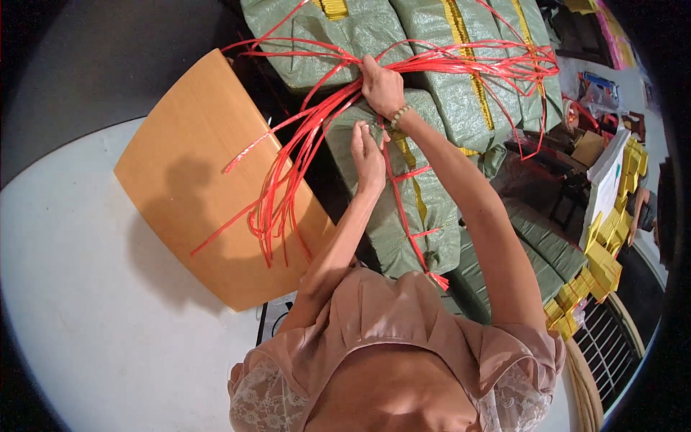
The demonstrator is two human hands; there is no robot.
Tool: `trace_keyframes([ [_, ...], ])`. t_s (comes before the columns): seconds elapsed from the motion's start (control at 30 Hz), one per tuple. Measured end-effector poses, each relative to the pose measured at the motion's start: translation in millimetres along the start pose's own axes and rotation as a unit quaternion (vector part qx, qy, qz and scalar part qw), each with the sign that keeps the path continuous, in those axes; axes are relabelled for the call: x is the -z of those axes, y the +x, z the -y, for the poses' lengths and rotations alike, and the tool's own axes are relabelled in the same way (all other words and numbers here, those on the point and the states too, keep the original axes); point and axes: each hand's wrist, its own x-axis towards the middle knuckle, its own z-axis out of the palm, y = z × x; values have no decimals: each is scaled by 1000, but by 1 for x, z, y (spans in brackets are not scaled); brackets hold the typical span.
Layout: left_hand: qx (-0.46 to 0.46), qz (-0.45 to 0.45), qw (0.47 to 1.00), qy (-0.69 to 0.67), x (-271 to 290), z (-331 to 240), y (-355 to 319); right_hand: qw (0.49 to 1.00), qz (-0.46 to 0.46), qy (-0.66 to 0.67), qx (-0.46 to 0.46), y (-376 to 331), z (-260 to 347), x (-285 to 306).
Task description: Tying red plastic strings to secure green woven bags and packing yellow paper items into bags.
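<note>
My right hand point(384, 88), with a beaded bracelet at its wrist, is closed around a thick bundle of red plastic twine point(461, 63). Loose twine ends fan out on both sides of that fist, some over the wooden board. Just below it, my left hand point(368, 157) is closed at the top of a green woven sack point(421, 194); what its fingers pinch is too small to make out. Red twine runs down this sack and crosses it, ending in a tuft near my body. Yellow shows along its middle.
Several more green sacks point(446, 108) with yellow strips stand beyond my hands. On the left a light wooden board point(216, 180) stands by a white wall point(79, 266). Yellow bundles point(604, 263), a dark rack point(604, 342) and clutter fill the right side.
</note>
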Motion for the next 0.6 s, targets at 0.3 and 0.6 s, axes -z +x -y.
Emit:
trace_keyframes([
  [0.3, -25, -9, 1000, -8, 3, 2, 5, 997, -47, 42, -36, -1, -3, 0],
  [0.6, -8, -1, 999, -50, 2, 1, 5, 999, -27, 11, 36, 5, -3, -1],
])
